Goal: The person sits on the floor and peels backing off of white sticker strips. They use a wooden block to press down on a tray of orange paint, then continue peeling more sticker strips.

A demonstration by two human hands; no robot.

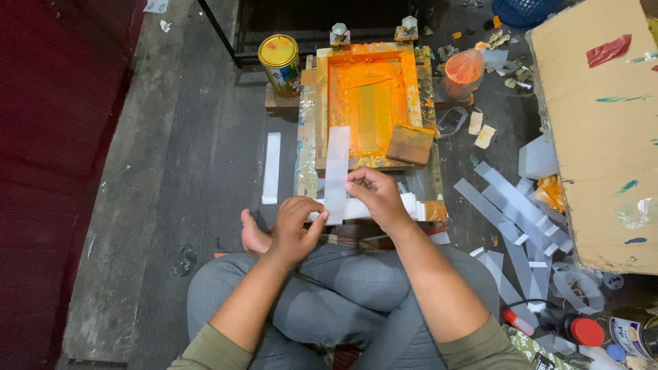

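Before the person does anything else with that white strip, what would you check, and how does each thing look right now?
1. Both hands on the strip: left hand pinches its lower end, right hand its side. Ok.
2. White strip flat and uncreased: ok.
3. Strip free of orange ink: cannot tell; it overlaps the frame's inked edge.
4. Printing frame lying flat: ok.
5. Wooden squeegee clear of the strip: ok, it rests at the frame's right corner.
6. Yellow can upright with lid on: ok.

Matt translucent plastic strip, ink-smeared wooden screen frame, glossy metal tin, rough cardboard.
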